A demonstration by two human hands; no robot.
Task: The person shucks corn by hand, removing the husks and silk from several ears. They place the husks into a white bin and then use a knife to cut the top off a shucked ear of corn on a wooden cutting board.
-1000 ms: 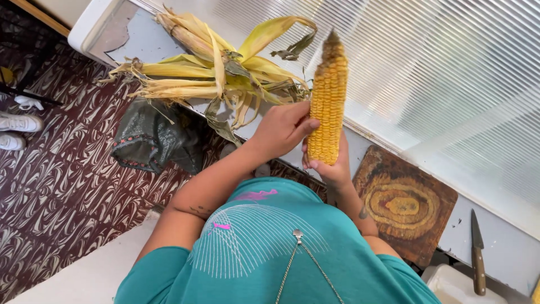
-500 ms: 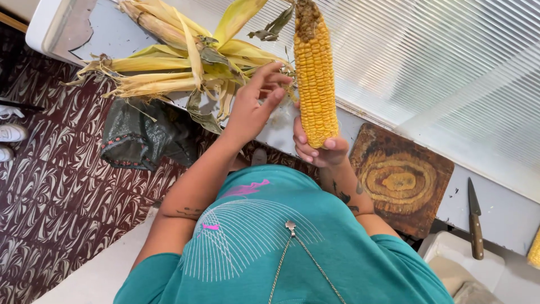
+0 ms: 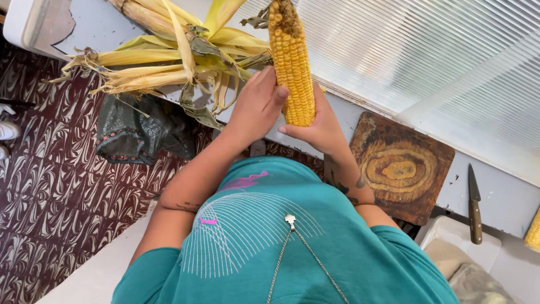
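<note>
I hold a husked yellow corn cob upright, its brownish tip pointing away from me. My right hand wraps the cob's lower end from beneath. My left hand grips the cob's lower left side, its thumb pressed on the kernels. Just left of the hands, a pile of yellow-green husks and unhusked ears lies on the pale ledge. My teal shirt fills the bottom of the view.
A round-grained wooden cutting board lies right of my hands, with a wooden-handled knife beyond it. Another yellow cob shows at the right edge. A dark bag sits on the patterned floor under the ledge. A ribbed white panel is behind.
My left hand, fingers spread off the cob half a second ago, has closed back onto its lower part. The cob now stands more upright and nearer the centre.
</note>
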